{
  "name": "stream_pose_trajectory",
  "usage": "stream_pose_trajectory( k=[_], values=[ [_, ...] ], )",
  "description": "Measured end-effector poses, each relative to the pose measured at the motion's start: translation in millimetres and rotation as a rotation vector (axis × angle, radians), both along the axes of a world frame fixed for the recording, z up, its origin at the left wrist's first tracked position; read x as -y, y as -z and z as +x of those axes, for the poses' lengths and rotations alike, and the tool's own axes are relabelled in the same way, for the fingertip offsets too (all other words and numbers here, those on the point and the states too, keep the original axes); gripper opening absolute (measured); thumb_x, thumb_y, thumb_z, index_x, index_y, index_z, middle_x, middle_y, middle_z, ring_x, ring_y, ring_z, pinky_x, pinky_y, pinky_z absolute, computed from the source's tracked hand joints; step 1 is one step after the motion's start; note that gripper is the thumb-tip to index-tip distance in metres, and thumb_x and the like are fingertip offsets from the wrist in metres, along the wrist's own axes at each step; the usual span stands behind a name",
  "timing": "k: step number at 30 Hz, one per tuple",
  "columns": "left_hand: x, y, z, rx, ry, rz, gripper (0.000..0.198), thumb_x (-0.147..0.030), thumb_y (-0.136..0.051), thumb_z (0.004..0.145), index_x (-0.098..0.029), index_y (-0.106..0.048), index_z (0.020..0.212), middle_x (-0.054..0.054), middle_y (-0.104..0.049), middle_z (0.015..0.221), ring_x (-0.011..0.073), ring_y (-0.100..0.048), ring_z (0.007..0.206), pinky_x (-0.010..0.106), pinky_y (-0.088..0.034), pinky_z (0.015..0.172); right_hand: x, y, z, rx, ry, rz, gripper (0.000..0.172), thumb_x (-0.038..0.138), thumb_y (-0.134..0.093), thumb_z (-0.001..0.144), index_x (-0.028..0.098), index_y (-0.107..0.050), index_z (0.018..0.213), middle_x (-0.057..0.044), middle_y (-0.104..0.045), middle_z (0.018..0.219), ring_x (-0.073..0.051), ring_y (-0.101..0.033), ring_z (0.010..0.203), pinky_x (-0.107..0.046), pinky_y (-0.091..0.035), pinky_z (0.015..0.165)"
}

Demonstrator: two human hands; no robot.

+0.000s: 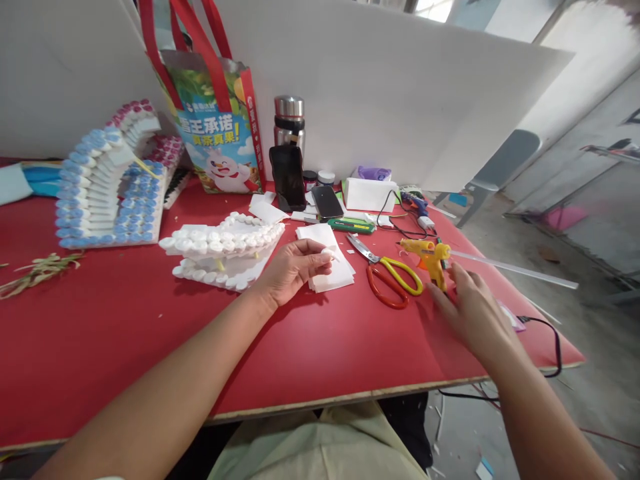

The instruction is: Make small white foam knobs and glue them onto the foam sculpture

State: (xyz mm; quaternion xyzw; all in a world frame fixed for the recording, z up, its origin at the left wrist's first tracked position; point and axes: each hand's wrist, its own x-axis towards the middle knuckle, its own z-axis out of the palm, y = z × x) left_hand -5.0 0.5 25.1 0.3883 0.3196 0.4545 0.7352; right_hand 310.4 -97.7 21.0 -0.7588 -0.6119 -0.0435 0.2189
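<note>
My left hand (304, 268) is closed in a pinch on a small white piece (329, 254), held over a stack of white paper (324, 233). My right hand (467, 303) is at the handle of a yellow glue gun (434, 259), thumb and fingers apart. Whether it touches the handle I cannot tell. A long clear glue stick (520, 270) sticks out of the gun's back. Scissors (387, 270) with one red and one yellow handle lie between my hands. Left of my left hand stands a curved form (225, 239) covered in rows of white rolled pieces.
A similar blue-tipped form (93, 193) stands at the left by a shopping bag (220, 133). At the back are a steel flask (289, 110), an upright phone (287, 177), another phone (327, 201) and a green cutter (353, 226). A black cable (556, 340) hangs over the right edge.
</note>
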Motion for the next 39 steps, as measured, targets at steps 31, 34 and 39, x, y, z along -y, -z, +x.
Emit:
stream_pose_trajectory(
  k=[31, 34, 39],
  values=[
    [1.6, 5.2, 2.1, -0.049, 0.058, 0.022, 0.026, -0.023, -0.092, 0.063, -0.011, -0.073, 0.077, 0.002, -0.071, 0.070, 0.0103, -0.065, 0.064, 0.024, -0.056, 0.068, -52.3, 8.5, -131.4, -0.869, -0.813, 0.297, 0.039, 0.015, -0.053, 0.092, 0.025, -0.076, 0.123, -0.003, -0.061, 0.085, -0.013, -0.059, 0.075, -0.029, -0.050, 0.069],
    [2.3, 5.1, 3.1, -0.083, 0.071, 0.011, 0.029, -0.023, -0.093, 0.061, -0.012, -0.071, 0.076, 0.002, -0.071, 0.071, 0.0108, -0.066, 0.063, 0.024, -0.055, 0.067, -52.6, 9.6, -129.7, -0.713, -0.810, 0.367, 0.039, 0.013, -0.053, 0.091, 0.023, -0.076, 0.121, -0.004, -0.063, 0.090, -0.012, -0.059, 0.073, -0.028, -0.050, 0.067],
    [2.1, 7.6, 2.9, -0.137, 0.113, -0.002, 0.032, -0.026, -0.094, 0.061, -0.012, -0.069, 0.074, 0.001, -0.069, 0.066, 0.0114, -0.065, 0.060, 0.024, -0.050, 0.059, -52.3, 8.8, -127.0, -0.532, -0.816, 0.402, 0.037, 0.011, -0.051, 0.090, 0.021, -0.078, 0.113, -0.006, -0.067, 0.093, -0.013, -0.063, 0.074, -0.027, -0.052, 0.070]
  ],
)
